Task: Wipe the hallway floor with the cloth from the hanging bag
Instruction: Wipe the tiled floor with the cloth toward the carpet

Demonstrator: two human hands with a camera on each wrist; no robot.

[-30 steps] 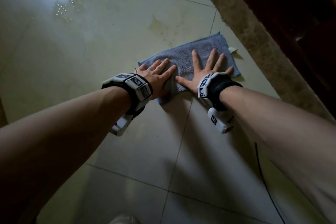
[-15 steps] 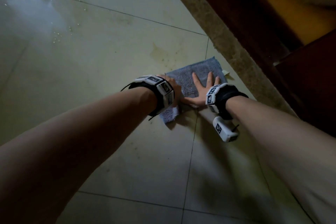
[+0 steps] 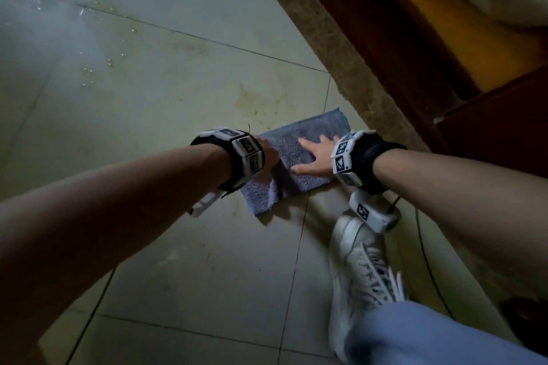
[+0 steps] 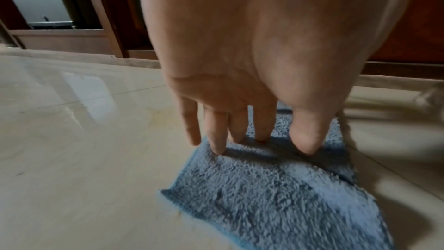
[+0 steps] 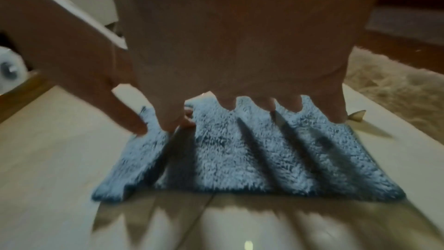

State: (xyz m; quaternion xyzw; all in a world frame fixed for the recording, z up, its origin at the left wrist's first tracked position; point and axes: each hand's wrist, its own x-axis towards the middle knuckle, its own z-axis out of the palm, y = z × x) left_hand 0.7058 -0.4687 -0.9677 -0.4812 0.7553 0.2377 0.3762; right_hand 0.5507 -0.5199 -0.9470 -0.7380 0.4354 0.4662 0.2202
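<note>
A blue-grey fluffy cloth (image 3: 299, 139) lies flat on the pale tiled floor (image 3: 166, 92) beside a stone threshold. My left hand (image 3: 268, 157) presses on its left part with straight fingers; its fingertips (image 4: 218, 147) touch the cloth (image 4: 276, 193) in the left wrist view. Flat on the right part lies my right hand (image 3: 315, 154), fingers spread, also seen pressing the cloth (image 5: 240, 159) in the right wrist view. A yellowish stain (image 3: 255, 101) marks the tile just beyond the cloth.
A speckled stone threshold (image 3: 341, 47) and dark wooden frame (image 3: 385, 38) run along the right. My white sneaker (image 3: 361, 270) and pale blue trouser leg (image 3: 430, 335) stand near the right wrist. Water drops (image 3: 98, 65) glint far left. A thin black cable (image 3: 427, 261) trails on the floor.
Both hands have drawn the cloth back toward me along the threshold. The view has swung, and my sneaker and trouser leg have come into sight.
</note>
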